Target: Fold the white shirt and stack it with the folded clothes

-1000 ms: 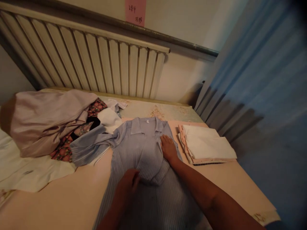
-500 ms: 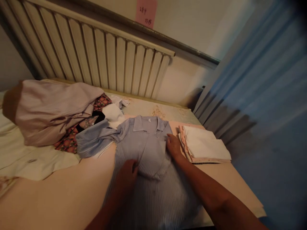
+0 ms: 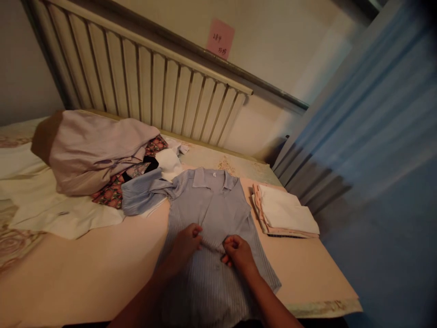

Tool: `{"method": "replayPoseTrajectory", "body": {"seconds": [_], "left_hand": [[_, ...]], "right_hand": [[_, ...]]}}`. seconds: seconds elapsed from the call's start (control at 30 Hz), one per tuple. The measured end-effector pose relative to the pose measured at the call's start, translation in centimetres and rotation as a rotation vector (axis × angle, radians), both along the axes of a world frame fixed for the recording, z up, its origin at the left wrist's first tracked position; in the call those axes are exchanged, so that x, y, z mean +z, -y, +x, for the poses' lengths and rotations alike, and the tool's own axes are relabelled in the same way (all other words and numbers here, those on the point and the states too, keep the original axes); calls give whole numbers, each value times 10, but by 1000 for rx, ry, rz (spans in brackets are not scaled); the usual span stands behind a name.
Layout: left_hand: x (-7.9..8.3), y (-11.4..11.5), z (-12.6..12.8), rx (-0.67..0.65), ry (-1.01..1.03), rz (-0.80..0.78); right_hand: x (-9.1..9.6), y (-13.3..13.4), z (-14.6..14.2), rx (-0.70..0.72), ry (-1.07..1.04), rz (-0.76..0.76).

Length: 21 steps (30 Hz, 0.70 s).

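Observation:
A blue-grey striped shirt (image 3: 211, 205) lies spread on the table, collar away from me. Its sleeve on the right side is folded across the front, its cuff edge running between my two hands. My left hand (image 3: 186, 243) is closed, thumb and finger pinching the cloth near the left end of that cuff. With curled fingers, my right hand (image 3: 239, 255) grips the cuff's right end. The shirt's other sleeve (image 3: 141, 193) stretches out to the left, against a heap of clothes. My forearms cover part of the shirt's lower body.
A heap of clothes with a mauve garment (image 3: 99, 146) on top lies at the left, beside a cream garment (image 3: 75, 216). A folded stack of cloth (image 3: 287, 212) sits at the right. Behind stands a radiator (image 3: 164, 95); a blue curtain (image 3: 375, 173) hangs on the right.
My right hand has moved from the shirt's right side down and left to the folded sleeve's cuff. My left hand stays near the cuff's left end. The view has shifted slightly.

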State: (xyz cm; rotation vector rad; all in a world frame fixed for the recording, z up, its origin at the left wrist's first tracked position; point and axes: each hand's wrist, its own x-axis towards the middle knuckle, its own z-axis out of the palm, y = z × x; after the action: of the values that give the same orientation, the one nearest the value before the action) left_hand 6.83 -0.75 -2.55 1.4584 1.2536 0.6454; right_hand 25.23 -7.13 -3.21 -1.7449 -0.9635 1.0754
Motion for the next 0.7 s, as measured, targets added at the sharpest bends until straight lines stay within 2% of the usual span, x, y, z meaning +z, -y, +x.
{"method": "replayPoseTrajectory", "body": {"seconds": [0.13,0.27,0.47,0.6,0.7], "left_hand": [[-3,-3,1,24,104,-31],[-2,-3,1,20,129,-68],[2,-5,1,90,70,-120],[2,-7,2,110,66,-146],[0,-6,3,102,62,-153]], "right_hand": [[6,-2,-15,-53,-59,26],[8,-3,-24,-117,3,95],[5,9,-16,-159,128,240],[0,27,-6,-97,316,287],[-4,40,-3,73,496,365]]}}
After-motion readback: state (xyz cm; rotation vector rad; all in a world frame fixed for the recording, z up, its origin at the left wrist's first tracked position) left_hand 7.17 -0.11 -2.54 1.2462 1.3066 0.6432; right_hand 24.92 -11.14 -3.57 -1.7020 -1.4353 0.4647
